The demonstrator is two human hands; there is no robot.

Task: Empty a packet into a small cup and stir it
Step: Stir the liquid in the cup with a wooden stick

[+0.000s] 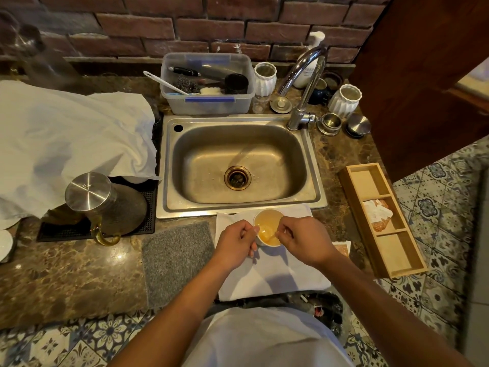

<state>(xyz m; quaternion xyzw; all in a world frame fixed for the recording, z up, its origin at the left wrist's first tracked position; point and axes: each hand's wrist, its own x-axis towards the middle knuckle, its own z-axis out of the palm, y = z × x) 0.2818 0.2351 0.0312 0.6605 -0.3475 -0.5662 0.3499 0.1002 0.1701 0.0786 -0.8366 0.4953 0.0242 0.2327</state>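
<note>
A small white cup (267,219) holding amber liquid stands on a white cloth (275,276) just in front of the sink. My left hand (234,245) grips the cup's left side with curled fingers. My right hand (304,239) pinches a thin stirrer (270,236) whose tip dips into the liquid. A packet (342,246) lies on the counter to the right of the cloth, partly hidden behind my right wrist.
A steel sink (238,165) with its tap (304,83) lies behind the cup. A wooden divided box (381,221) with sachets sits at the right. A grey mat (176,260), a metal kettle (105,205) and a white sheet (71,139) are at the left.
</note>
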